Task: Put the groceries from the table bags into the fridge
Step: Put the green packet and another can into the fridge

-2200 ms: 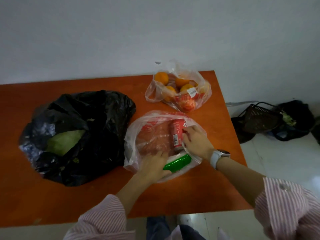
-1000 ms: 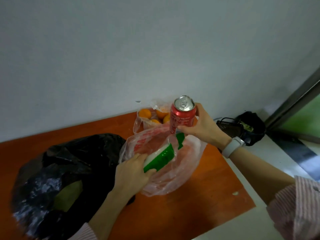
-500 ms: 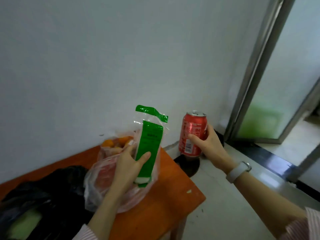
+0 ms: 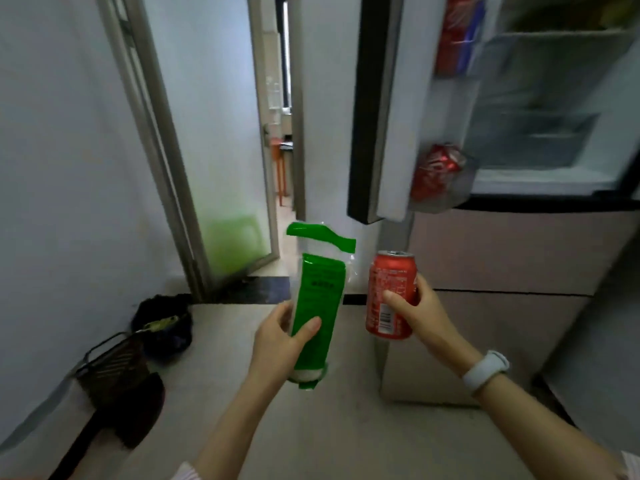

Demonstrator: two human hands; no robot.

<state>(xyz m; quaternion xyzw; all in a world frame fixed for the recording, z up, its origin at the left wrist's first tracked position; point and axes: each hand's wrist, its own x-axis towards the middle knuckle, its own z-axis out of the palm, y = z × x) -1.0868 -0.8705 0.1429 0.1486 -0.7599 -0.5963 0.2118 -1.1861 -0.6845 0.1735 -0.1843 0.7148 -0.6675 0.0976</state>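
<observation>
Items in hand, two.

1. Green packet [image 4: 317,306]: long, clear-ended sleeve with a green label and a green top strip, held upright. The left hand [image 4: 277,344] has its grip clamped on the lower half, thumb across the front, fingers behind.

2. Red can [image 4: 391,295]: upright, top unopened as far as can be told. The right hand [image 4: 420,315] has its grip wrapped round the can's right side and back, thumb on the front. A pale wristband [image 4: 485,370] sits on that wrist.

Destination: fridge [image 4: 540,140], far right, upper compartment open. Its open door [image 4: 377,109] stands to the left of the cavity; the lower door pocket [image 4: 441,178] already holds red cans or a red pack, and another red item [image 4: 453,32] sits in the upper pocket. The inner shelves look blurred and mostly bare.

Other: dark basket [image 4: 110,365] and a black bag [image 4: 162,323] on the floor, near left; a glass-panelled doorway [image 4: 221,133] far left.

Progress, as judged: early to middle. Both items are out of the bags and carried near the fridge, neither yet placed. Left to do: shelve the can and packet, then fetch whatever remains on the surface, which is out of view.
</observation>
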